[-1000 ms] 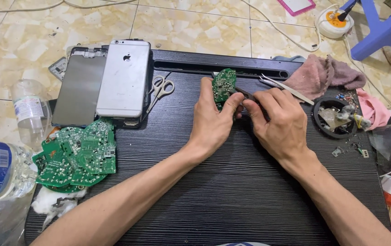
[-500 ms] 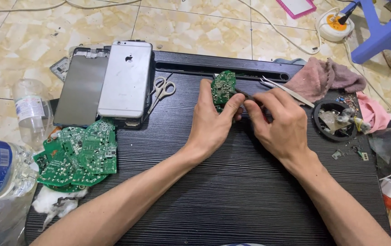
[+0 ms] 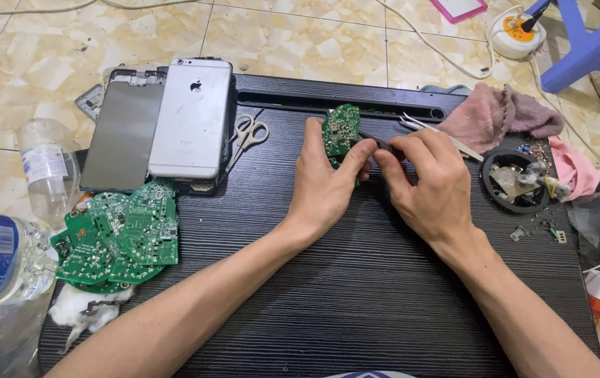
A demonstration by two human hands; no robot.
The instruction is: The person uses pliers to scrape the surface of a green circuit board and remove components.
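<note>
Both hands barely shifted: left hand [image 3: 328,183] still pinched the green circuit board [image 3: 340,130], right hand [image 3: 431,183] gripped a dark tool [image 3: 377,142] against it

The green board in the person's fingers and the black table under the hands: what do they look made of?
The green board, pinched in the left hand, looks like rigid circuit-board laminate: matte green coating dotted with small solder points. The black table looks like wood or laminate with a fine ribbed grain; which one is unclear.

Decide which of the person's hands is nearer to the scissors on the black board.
Left. The left hand holds a small green circuit board just right of the scissors; the right hand lies farther right.
</note>
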